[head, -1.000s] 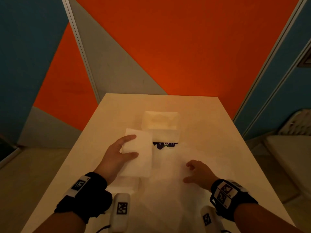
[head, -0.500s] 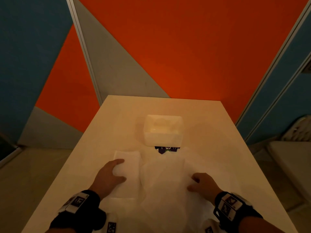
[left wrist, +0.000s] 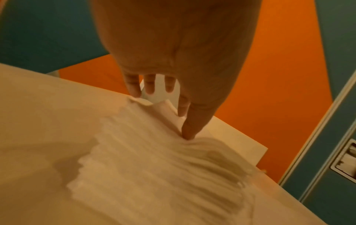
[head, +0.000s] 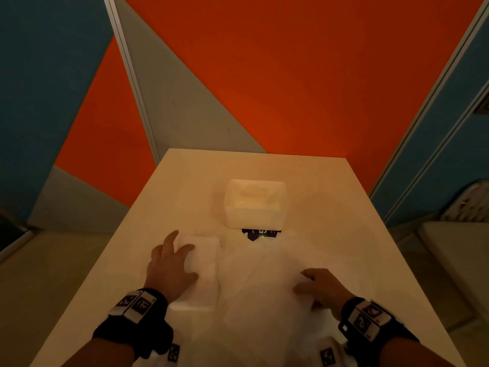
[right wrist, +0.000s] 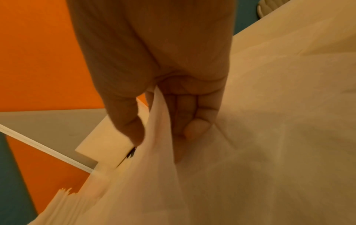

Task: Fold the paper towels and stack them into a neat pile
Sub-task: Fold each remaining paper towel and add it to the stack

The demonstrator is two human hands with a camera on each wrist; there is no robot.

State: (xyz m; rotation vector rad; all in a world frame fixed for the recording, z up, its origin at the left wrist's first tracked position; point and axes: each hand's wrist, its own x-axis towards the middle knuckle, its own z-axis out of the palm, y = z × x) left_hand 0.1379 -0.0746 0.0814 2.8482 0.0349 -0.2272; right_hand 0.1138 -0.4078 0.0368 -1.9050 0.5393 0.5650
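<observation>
A pile of folded white paper towels [head: 205, 271] lies at the near left of the table. My left hand [head: 172, 263] rests flat on top of it with straight, spread fingers [left wrist: 187, 127] pressing the top towel [left wrist: 146, 152]. To the right lie loose, crumpled unfolded towels [head: 264, 282]. My right hand [head: 315, 287] pinches a fold of one loose towel [right wrist: 161, 137] between thumb and curled fingers, lifting it slightly off the heap.
A white tissue box [head: 255, 202] stands mid-table beyond the towels, with a dark printed wrapper [head: 260, 233] at its near side. The cream table [head: 344, 221] ends at orange and grey wall panels. A white stool [head: 455, 260] stands at the right.
My left hand carried the folded towel down and toward me, set it on the pile and flattened onto it. My right hand closed onto a loose towel.
</observation>
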